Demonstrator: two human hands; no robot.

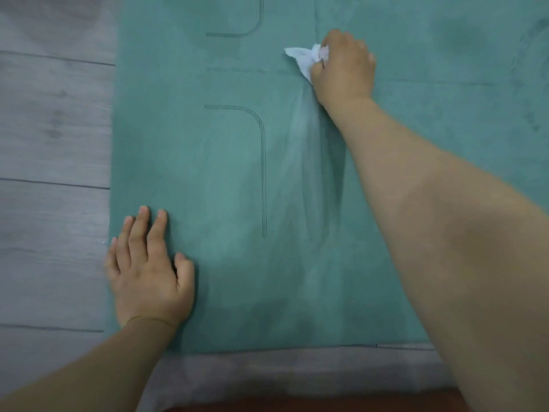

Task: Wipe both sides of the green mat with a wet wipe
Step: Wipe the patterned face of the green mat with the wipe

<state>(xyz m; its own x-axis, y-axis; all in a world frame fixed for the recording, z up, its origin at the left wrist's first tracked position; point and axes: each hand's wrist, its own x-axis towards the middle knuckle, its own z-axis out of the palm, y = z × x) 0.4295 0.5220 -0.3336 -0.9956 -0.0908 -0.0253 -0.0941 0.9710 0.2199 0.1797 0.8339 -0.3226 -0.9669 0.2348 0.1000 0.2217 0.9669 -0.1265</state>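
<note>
Right hand (344,65) grips the bunched wet wipe (306,59) on the green mat (225,173); flat, open left hand (148,269) should pin the near corner while strokes overlap.

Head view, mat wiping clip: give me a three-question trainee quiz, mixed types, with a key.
1. True or false: the left hand lies flat on the green mat near its left edge.
2. Which hand grips the wet wipe? A) left B) right C) both
3. Fill in: the mat lies on a grey ____ floor.

Key: 1 true. 2 B, the right hand, its fingers curled round the wipe, which is on the mat. 3 wood-look plank.
</note>
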